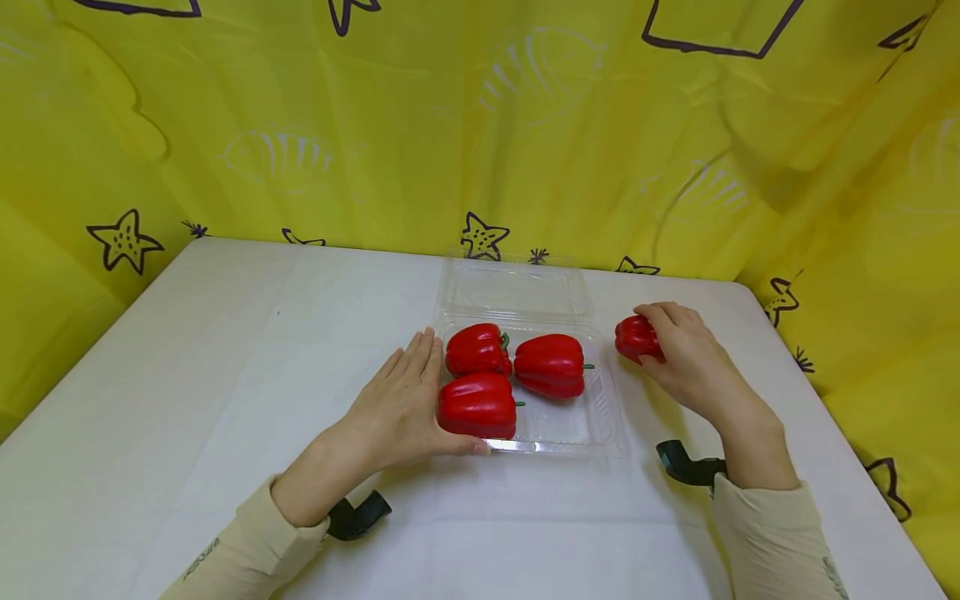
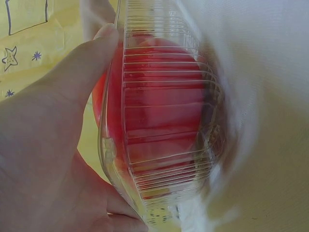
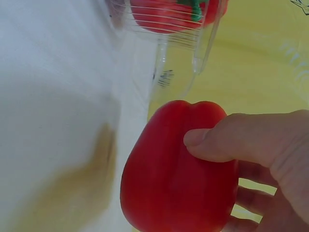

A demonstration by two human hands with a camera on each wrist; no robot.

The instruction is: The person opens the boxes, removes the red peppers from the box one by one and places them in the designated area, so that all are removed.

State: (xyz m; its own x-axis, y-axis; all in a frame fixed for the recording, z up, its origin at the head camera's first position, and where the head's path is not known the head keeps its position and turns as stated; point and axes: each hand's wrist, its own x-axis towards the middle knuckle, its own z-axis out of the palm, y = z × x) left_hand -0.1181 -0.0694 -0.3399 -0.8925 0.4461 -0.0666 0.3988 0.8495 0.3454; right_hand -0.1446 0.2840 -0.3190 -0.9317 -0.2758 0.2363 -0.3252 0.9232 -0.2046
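A clear plastic clamshell container (image 1: 606, 417) lies with its lid (image 1: 517, 287) folded back behind it. Inside are three red bell peppers: one at the back left (image 1: 474, 348), another at the front left (image 1: 476, 407) and a third on the right (image 1: 550, 367). My left hand (image 1: 397, 400) rests along the container's left side, fingers straight and thumb at the front rim. Right of the container, my right hand (image 1: 690, 358) grips another red bell pepper (image 3: 174, 179) between thumb and fingers; in the right wrist view the thumb lies across its side.
The container sits on a white-covered table (image 1: 247, 350). A yellow curtain (image 1: 405, 125) with sea-creature drawings hangs behind the table and along its sides. Dark curved wrist mounts stick out near the left sleeve (image 1: 255, 533) and the right sleeve (image 1: 772, 533).
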